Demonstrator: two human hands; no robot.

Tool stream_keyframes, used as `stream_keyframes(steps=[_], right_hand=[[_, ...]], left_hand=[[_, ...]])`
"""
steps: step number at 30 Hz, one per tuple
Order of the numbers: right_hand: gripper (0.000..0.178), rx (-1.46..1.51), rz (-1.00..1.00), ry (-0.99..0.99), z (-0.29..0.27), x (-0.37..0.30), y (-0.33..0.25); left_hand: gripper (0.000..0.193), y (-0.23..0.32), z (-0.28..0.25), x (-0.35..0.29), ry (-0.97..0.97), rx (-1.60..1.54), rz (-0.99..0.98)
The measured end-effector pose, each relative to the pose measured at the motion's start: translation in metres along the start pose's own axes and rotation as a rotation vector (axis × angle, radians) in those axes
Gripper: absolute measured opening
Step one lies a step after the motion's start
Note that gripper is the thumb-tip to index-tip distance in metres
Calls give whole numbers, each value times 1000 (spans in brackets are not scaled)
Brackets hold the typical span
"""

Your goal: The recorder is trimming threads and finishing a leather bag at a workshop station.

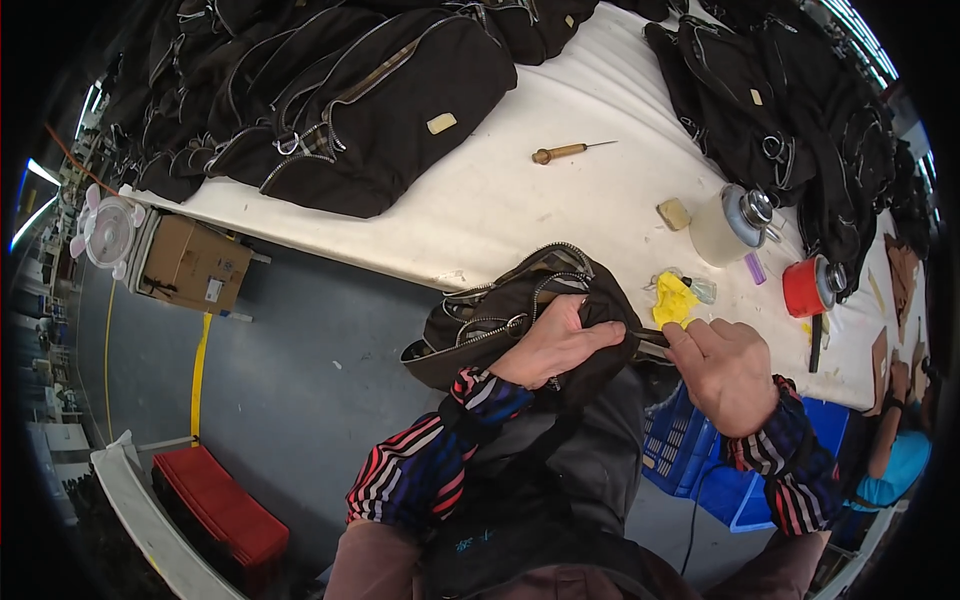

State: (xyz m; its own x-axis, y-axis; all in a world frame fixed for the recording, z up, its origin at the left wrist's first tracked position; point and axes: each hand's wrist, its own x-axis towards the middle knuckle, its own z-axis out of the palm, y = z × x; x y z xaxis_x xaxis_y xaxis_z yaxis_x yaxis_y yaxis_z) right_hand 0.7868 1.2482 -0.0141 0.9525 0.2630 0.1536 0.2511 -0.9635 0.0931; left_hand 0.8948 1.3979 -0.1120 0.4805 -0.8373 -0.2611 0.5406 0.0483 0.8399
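A black bag (520,300) with silver zippers and a checked lining lies across my lap, against the table's front edge. My left hand (562,342) is closed on the bag, thumb stretched along its right end and the other fingers partly hidden. Close by on the right, my right hand (722,370) is closed, knuckles up, at that end of the bag. A narrow dark piece with a pale edge (652,345) runs between the bag and my right fingers. Whether it is a strap or a tool, I cannot make out. A crumpled yellow cloth (675,299) lies just beyond my right hand.
On the white-covered table (480,200) lie a wooden-handled awl (562,153), a yellowish block (673,214), a pale metal-topped bottle (722,232) and a red can (806,288). Black bags (390,110) pile up behind. Blue crates (680,440) stand below; another person's arm (885,440) shows at right.
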Motion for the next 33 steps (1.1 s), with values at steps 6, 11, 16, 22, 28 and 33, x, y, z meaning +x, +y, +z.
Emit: stream_keyframes(steps=[6,11,16,22,28,33], right_hand=[[14,2,-43,-82,1,7,6],[14,46,50,-55,5,-1,2],[20,283,79,-23,1,-13,14],[23,278,124,-13,6,-13,13],[24,216,116,-9,11,-9,10],[25,223,118,-32,9,-8,9]], left_hand=[[3,0,2,1,19,-3,16],[2,0,-1,1,-23,-7,0],[3,0,-2,0,-24,-11,5],[4,2,2,0,12,-17,-19],[6,1,1,0,22,3,4],[6,-1,0,2,-17,-7,11]])
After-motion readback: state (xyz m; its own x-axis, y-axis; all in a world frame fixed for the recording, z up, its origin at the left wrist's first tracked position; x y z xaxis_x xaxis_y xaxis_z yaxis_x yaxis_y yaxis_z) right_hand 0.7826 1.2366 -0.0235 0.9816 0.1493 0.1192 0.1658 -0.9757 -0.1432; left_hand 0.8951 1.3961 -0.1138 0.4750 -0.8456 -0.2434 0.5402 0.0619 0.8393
